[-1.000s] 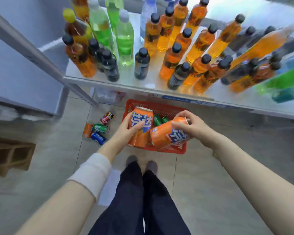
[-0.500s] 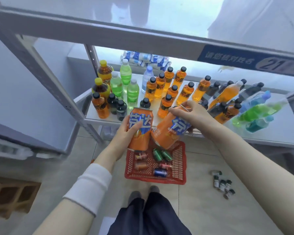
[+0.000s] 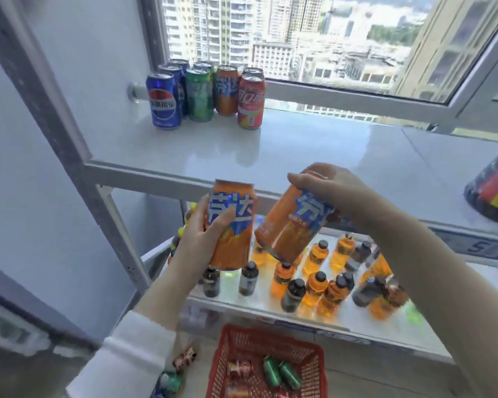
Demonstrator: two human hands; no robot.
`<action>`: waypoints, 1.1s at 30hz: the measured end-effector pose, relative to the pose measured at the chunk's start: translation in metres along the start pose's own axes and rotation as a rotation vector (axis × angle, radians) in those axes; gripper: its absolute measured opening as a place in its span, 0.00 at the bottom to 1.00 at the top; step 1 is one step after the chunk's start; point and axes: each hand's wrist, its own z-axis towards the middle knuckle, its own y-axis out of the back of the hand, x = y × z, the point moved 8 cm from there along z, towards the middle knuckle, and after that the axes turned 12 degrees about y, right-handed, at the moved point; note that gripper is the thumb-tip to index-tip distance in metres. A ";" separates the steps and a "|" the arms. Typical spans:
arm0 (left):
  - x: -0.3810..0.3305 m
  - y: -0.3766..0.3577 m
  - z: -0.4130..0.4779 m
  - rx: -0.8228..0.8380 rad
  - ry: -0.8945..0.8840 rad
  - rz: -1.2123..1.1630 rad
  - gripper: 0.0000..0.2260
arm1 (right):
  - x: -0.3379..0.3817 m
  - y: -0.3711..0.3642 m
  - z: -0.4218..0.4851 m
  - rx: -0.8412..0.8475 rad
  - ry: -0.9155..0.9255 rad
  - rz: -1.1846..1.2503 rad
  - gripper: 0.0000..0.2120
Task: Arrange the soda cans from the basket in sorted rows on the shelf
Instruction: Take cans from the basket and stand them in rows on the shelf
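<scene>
— Head view: where are your cans?
— My left hand (image 3: 202,237) wraps one orange can (image 3: 236,245), upright, just below the shelf (image 3: 299,145) edge. My right hand (image 3: 334,191) grips the second orange can (image 3: 288,231) by its top, tilted, also just below that shelf edge.

"芬达": L can (image 3: 239,239); "芬": R can (image 3: 288,234); Pepsi: blue can (image 3: 163,103)

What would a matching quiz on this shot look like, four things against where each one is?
Things:
1 front blue can
2 red basket
3 tilted orange can
4 upright hand-held orange can

Places:
A right hand
B below the bottle shelf
C top shelf, far left
D left hand

Pairs: 1-C, 2-B, 3-A, 4-D.
</scene>
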 end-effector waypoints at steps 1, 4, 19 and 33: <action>-0.013 -0.001 0.005 -0.018 -0.037 -0.009 0.22 | 0.008 0.009 0.008 -0.021 0.021 -0.014 0.12; -0.048 -0.002 0.021 -0.057 -0.127 0.002 0.14 | 0.031 0.031 0.033 -0.067 0.100 -0.097 0.15; -0.082 -0.003 0.096 -0.019 -0.112 0.155 0.16 | 0.067 0.013 0.100 -0.089 0.113 -0.606 0.24; -0.084 0.000 0.125 0.093 -0.118 0.095 0.11 | 0.059 -0.011 0.104 0.078 -0.031 -0.723 0.29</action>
